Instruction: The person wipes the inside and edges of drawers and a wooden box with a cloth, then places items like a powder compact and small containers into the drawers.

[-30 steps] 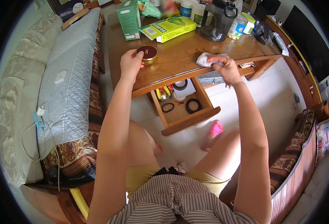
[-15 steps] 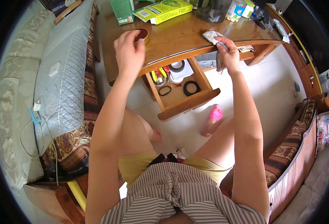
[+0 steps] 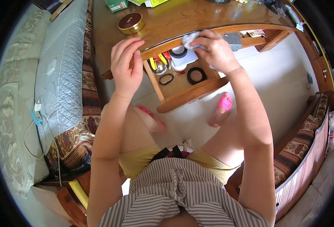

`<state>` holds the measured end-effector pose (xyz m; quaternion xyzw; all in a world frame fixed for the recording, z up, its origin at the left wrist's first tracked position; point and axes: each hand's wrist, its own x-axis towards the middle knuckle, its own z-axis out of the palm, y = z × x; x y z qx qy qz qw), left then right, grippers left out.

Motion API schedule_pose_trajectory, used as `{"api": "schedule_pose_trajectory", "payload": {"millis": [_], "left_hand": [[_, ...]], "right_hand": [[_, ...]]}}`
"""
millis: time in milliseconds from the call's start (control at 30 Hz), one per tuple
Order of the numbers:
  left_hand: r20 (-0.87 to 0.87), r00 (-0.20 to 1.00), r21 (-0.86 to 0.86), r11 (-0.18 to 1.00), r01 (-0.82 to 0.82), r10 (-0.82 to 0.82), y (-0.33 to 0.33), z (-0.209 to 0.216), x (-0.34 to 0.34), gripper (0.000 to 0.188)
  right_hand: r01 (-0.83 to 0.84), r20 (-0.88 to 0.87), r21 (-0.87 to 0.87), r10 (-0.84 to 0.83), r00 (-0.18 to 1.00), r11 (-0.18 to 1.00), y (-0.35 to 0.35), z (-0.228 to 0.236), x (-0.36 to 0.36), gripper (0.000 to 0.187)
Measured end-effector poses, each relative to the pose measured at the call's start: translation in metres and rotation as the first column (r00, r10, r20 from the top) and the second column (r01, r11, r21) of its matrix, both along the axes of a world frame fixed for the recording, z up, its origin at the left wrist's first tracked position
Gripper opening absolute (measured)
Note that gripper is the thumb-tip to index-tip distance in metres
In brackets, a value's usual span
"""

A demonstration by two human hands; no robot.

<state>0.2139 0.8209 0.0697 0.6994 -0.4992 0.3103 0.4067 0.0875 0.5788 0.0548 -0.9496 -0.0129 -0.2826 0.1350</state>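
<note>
Right fingers: my right hand (image 3: pixel 218 53) pinches a crumpled, white-and-grey soft cloth (image 3: pixel 190 41) between bent fingers and thumb, bunched perhaps to keep it compact in my grip.
Cloth: at the front edge of the brown, polished wooden desk (image 3: pixel 197 17); my fingers cover part of it, and I cannot tell whether it presses on the wood.
Left fingers: my left hand (image 3: pixel 127 70) is loosely curled, thumb apart, nothing visible in it.
Container: the round, gold-sided container with a dark red lid (image 3: pixel 131 22) rests just beyond my left fingertips, set back from the edge, probably for safety.
Drawer: the brown wooden drawer (image 3: pixel 193 94) stands pulled out, likely for reach; the desk hides its back.
Upper rim: a green cardboard box (image 3: pixel 116 5) is cut off.
</note>
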Motion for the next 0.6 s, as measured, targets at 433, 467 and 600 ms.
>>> {"api": "schedule_pose_trajectory", "payload": {"millis": [433,467,600], "left_hand": [[0.054,0.997,-0.012,0.999,0.047,-0.047,0.003,-0.001,-0.002,0.02],[0.012,0.995,0.006,0.995,0.102,-0.102,0.003,0.0,-0.004,0.02],[-0.17,0.917,0.185,0.902,0.39,-0.361,0.003,-0.004,-0.014,0.014]], "right_hand": [[-0.045,-0.128,-0.139,0.027,0.991,0.989,0.046,0.021,0.016,0.02],[0.079,-0.171,-0.213,-0.117,0.978,0.974,0.025,0.021,0.005,0.02],[0.414,-0.285,0.021,-0.391,0.875,0.91,-0.039,0.027,-0.039,0.026]]}}
